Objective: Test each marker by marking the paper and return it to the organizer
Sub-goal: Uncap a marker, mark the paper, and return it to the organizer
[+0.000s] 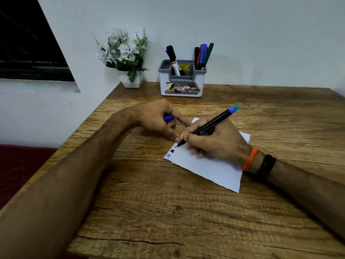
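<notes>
My right hand (218,143) grips a black marker (211,125) with a blue end, its tip touching the white paper (211,169) near the sheet's left edge. Three small marks, blue and dark, sit along that edge (171,151). My left hand (158,118) is closed around a blue cap (168,117) while its fingertips press the paper's left corner. The white and grey organizer (182,85) stands at the back of the table, with a black and white marker (174,61) in its left slot and several markers (202,55) in its right slot.
A white pot of artificial flowers (127,58) stands left of the organizer by the wall. The wooden table (168,212) ends at a left edge beside a red surface (22,165). A dark window (28,43) is at the upper left.
</notes>
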Action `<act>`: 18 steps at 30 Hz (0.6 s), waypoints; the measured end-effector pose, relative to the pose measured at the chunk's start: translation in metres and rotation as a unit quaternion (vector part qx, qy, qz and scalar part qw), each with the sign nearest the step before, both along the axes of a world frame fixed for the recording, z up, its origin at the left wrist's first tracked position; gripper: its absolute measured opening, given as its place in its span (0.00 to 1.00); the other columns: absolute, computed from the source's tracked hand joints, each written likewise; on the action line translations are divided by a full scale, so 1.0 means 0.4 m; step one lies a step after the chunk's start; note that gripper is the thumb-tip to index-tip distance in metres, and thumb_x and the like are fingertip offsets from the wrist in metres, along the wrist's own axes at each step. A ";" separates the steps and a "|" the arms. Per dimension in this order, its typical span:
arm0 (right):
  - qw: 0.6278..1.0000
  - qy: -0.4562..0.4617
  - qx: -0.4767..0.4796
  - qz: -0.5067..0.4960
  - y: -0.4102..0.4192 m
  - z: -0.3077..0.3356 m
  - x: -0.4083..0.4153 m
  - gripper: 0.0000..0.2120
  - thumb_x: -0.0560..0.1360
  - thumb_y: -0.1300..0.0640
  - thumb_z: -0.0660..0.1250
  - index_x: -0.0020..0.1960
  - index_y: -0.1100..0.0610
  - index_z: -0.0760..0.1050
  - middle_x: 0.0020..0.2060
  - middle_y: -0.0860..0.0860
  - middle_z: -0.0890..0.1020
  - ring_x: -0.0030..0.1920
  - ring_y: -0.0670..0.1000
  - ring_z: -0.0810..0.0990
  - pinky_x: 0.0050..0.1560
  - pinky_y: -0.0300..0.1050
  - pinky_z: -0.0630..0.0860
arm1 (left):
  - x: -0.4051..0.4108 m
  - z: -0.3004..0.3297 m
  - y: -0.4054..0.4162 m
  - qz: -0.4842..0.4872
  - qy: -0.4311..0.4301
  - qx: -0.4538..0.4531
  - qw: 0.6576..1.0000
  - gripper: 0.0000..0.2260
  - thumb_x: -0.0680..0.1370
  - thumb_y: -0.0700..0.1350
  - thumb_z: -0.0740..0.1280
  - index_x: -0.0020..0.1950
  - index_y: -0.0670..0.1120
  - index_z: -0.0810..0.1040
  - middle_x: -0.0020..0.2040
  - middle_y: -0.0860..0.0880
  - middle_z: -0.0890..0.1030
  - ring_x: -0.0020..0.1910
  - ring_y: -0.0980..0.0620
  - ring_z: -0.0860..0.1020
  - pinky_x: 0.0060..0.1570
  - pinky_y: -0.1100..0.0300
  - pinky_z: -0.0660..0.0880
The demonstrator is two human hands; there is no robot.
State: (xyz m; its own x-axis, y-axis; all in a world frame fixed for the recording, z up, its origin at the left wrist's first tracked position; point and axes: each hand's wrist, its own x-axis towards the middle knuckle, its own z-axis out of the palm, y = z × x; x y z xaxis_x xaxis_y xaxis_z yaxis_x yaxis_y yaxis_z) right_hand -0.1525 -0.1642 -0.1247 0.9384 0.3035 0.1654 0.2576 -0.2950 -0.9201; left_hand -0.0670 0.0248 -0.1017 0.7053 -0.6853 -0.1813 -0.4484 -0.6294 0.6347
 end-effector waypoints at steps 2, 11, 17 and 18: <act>1.000 0.000 -0.003 0.003 0.000 0.000 0.000 0.04 0.72 0.67 0.70 0.41 0.62 0.84 0.29 0.57 0.84 0.27 0.48 0.81 0.27 0.40 0.78 | -0.002 0.001 0.000 -0.002 -0.001 -0.001 1.000 0.21 0.64 0.52 0.76 0.56 0.63 0.78 0.31 0.53 0.73 0.32 0.56 0.71 0.37 0.70 0.68; 1.000 -0.006 0.005 0.001 -0.002 -0.002 0.000 0.04 0.71 0.66 0.71 0.40 0.61 0.84 0.29 0.57 0.84 0.27 0.48 0.81 0.27 0.41 0.78 | -0.001 0.000 0.001 -0.009 -0.009 0.006 1.000 0.23 0.63 0.54 0.75 0.57 0.63 0.78 0.30 0.54 0.73 0.31 0.58 0.71 0.36 0.70 0.67; 1.000 -0.007 0.006 -0.001 -0.002 -0.007 0.005 0.03 0.71 0.66 0.71 0.42 0.65 0.83 0.30 0.58 0.84 0.27 0.49 0.81 0.27 0.42 0.79 | -0.001 -0.001 0.001 -0.007 -0.004 0.006 1.000 0.24 0.63 0.54 0.75 0.59 0.61 0.79 0.30 0.55 0.73 0.31 0.58 0.71 0.39 0.66 0.68; 1.000 -0.010 0.006 -0.004 -0.002 -0.009 0.007 0.03 0.71 0.67 0.71 0.42 0.65 0.84 0.30 0.58 0.84 0.27 0.49 0.81 0.27 0.42 0.79 | 0.000 -0.001 0.002 -0.006 -0.004 0.008 1.000 0.23 0.64 0.52 0.76 0.58 0.61 0.78 0.30 0.55 0.73 0.31 0.58 0.71 0.39 0.66 0.68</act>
State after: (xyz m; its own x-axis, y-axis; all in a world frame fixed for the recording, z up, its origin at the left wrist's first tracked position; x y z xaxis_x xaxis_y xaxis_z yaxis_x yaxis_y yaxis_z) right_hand -0.1496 -0.1651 -0.1282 0.9371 0.2942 0.1878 0.2738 -0.2858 -0.9183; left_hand -0.0670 0.0255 -0.1022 0.6988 -0.6906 -0.1865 -0.4608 -0.6340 0.6210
